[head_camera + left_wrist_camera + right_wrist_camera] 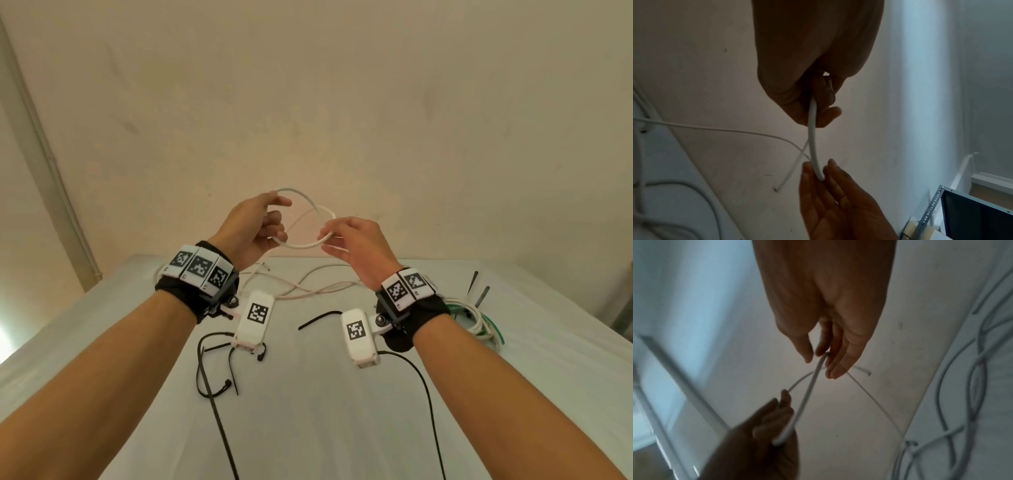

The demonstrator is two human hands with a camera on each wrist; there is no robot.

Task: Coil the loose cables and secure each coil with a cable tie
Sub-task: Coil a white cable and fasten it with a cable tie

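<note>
Two hands: both raised above worktop (pixel 308 428), sharing one loop.
White cable (pixel 306 245): held in air at 12 o'clock; tail trailing down to worktop.
Left hand (pixel 255 228): grip curled round loop's left side.
Right hand (pixel 356 240): grip pinching loop's right side.
Handling, judged: light, springy, smooth; likely to uncoil if released.
Hold point, judged: loop crossing.
Cable ties (pixel 219 373): black, lying loose at 6 o'clock.

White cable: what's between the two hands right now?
Only a bare arc of the white cable spans the gap from the left hand to the right hand; no cable tie on it. The head view and the left wrist view show this.
</note>
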